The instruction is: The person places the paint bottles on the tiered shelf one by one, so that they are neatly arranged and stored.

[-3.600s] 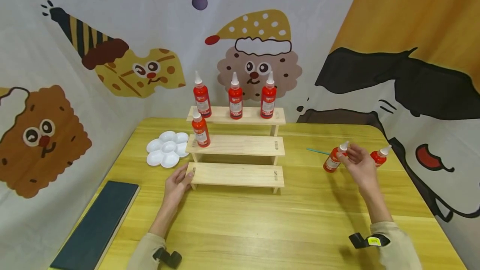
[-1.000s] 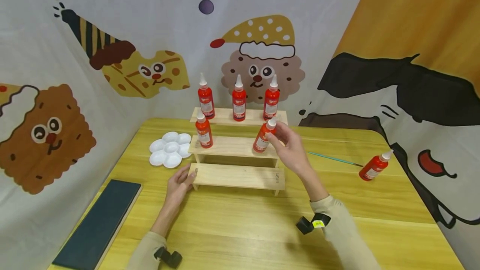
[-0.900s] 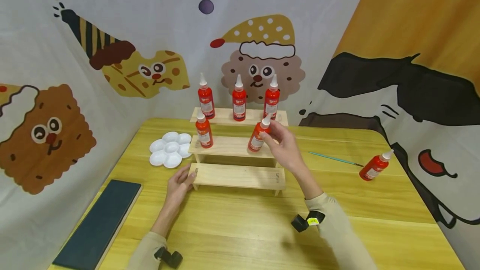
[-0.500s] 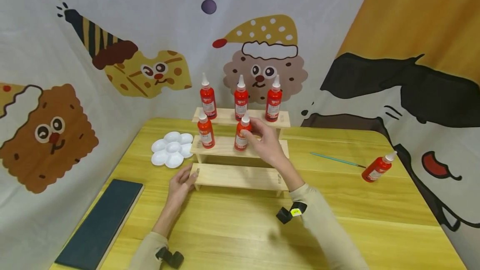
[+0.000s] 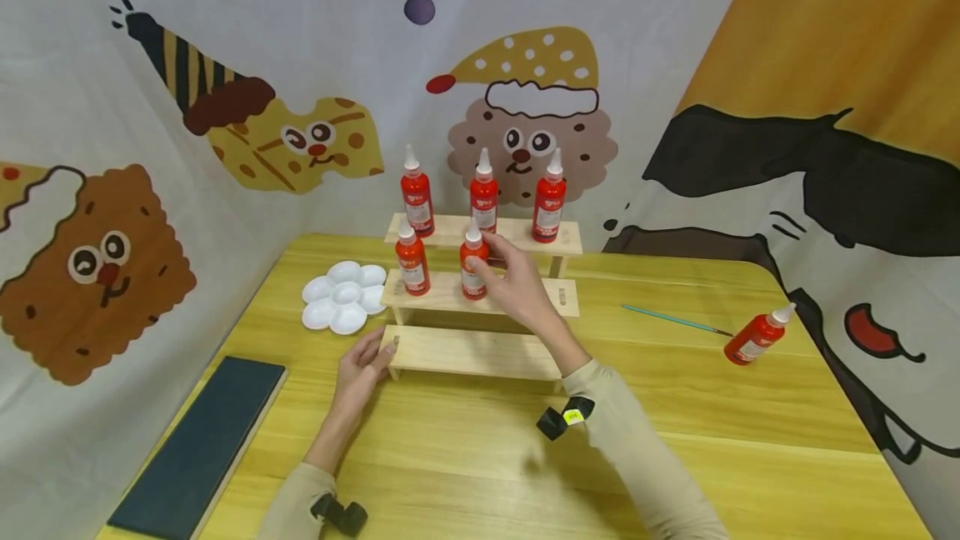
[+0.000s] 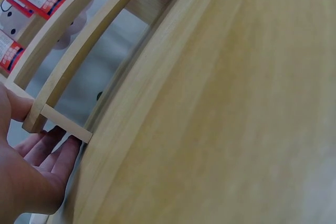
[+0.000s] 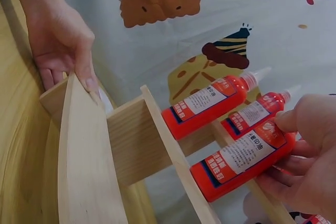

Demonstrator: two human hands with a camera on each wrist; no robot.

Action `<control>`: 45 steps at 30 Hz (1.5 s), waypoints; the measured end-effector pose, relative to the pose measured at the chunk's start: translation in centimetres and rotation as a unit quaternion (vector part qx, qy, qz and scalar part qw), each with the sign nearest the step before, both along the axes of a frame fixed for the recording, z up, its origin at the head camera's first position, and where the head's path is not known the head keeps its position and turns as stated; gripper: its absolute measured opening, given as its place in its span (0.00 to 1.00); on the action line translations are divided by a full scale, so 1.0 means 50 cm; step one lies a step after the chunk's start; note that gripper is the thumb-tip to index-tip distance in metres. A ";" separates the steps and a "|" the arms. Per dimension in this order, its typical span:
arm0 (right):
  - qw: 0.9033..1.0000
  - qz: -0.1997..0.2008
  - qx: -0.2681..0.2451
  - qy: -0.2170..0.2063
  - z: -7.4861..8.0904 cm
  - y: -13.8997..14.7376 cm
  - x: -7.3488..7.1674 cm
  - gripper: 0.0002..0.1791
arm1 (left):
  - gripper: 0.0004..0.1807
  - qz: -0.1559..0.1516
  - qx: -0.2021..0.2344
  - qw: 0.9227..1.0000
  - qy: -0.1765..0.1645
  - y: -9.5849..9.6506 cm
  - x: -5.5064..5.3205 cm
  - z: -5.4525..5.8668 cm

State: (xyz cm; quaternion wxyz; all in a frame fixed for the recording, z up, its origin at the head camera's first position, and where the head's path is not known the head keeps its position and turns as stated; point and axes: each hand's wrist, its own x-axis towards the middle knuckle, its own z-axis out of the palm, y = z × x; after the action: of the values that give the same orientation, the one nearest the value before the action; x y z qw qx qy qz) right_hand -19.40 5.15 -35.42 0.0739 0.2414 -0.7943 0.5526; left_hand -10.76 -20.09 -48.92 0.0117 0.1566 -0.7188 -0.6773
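Note:
A three-tier wooden display stand (image 5: 472,352) stands on the table. My left hand (image 5: 356,377) grips the left end of its lowest step, thumb on top and fingers against the side support. On the middle step, my right hand (image 5: 517,283) holds a red squeeze bottle (image 5: 473,280) with a white nozzle between thumb and fingers. The bottle is upright, its base at the step; its label shows in the right wrist view. Left of it, a like bottle (image 5: 412,267) stands on the same step. Three more stand along the top step, the middle one (image 5: 483,200) partly hidden.
A white flower-shaped paint palette (image 5: 347,297) lies left of the stand. Nearer, a dark flat board (image 5: 202,444) lies along the left table edge. To the right are a thin teal paintbrush (image 5: 671,318) and another red bottle (image 5: 756,338). A printed cloth hangs behind.
My right hand picked up a red bottle from the right of the table and brought it to the middle step, then moved it leftward along that step. The left hand kept its grip.

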 end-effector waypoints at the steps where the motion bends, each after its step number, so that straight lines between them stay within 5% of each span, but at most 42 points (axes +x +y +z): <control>1: 1.000 0.001 0.003 -0.001 0.000 0.001 0.000 0.25 | 0.28 -0.001 0.000 1.000 0.000 0.000 0.000 0.000; 19: 0.999 -0.025 0.033 -0.006 0.044 0.103 0.031 0.25 | 0.28 -0.006 -0.003 1.000 -0.003 0.003 0.001 0.006; 27: 0.998 -0.039 0.018 0.035 0.062 0.169 0.044 0.22 | 0.29 -0.006 0.002 1.000 -0.005 0.000 0.005 0.011; 45: 0.982 -0.146 0.059 0.105 0.097 0.347 0.078 0.22 | 0.29 -0.002 0.002 1.000 -0.010 0.005 0.005 0.006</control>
State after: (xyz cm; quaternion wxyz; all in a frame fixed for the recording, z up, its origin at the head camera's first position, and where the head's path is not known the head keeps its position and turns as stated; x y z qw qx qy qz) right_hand -15.51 22.50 -30.58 0.2219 0.1833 -0.8402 0.4597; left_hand -10.54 -19.86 -48.62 0.0029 0.1617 -0.7176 -0.6775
